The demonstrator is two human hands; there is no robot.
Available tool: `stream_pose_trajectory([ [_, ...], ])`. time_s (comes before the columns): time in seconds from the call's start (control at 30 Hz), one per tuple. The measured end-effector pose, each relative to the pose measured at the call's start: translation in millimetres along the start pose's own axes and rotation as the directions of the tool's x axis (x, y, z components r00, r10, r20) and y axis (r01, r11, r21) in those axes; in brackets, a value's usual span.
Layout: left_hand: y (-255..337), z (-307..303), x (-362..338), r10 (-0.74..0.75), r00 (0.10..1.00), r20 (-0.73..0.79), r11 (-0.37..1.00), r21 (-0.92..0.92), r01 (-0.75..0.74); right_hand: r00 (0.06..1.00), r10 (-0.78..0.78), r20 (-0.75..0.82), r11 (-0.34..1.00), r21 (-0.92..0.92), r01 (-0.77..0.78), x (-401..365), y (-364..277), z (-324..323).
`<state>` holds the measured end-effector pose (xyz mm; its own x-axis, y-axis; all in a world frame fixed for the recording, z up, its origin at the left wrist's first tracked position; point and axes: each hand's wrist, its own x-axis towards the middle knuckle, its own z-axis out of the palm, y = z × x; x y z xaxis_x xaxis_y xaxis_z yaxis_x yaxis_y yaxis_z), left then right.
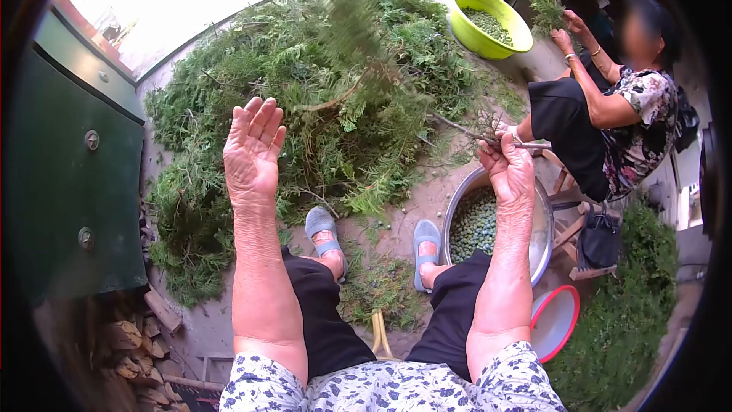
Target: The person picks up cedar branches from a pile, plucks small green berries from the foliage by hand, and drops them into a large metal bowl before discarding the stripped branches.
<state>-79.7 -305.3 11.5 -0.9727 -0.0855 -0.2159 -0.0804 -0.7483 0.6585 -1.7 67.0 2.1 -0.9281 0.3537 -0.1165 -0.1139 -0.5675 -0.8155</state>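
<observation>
My left hand is raised with its palm up and fingers stretched out, holding nothing, in front of the big heap of green conifer cuttings. My right hand pinches the woody stem of a conifer branch. That branch slants up and away to the left, where leafy growth near the top is smeared by motion. Under my right forearm stands a metal basin holding many small round blue-green cones.
To the right, another person sits holding a leafy sprig. Near them is a yellow-green basin of green cones. A red-rimmed bowl, more cuttings, a green metal door and split firewood surround me.
</observation>
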Motion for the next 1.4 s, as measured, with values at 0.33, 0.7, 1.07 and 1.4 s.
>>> stream_pose_trajectory([
  [0.33,-3,-11,-11,-0.123,0.99,-0.068,0.991,0.044,0.126,0.975,0.203,-0.092,0.962,0.207,-0.18,8,19,-2],
  [0.7,15,-11,-28,-0.095,0.988,-0.126,0.995,-0.029,0.092,0.91,0.341,-0.237,0.928,0.24,-0.286,14,35,-4],
  [1.07,5,-15,-36,-0.099,0.99,-0.096,0.995,-0.04,0.095,0.926,0.345,-0.154,0.899,0.337,-0.279,4,39,-13],
  [1.4,8,-21,-32,-0.142,0.981,-0.133,0.987,-0.097,0.13,0.962,0.229,-0.148,0.954,0.232,-0.191,-7,32,-10],
])
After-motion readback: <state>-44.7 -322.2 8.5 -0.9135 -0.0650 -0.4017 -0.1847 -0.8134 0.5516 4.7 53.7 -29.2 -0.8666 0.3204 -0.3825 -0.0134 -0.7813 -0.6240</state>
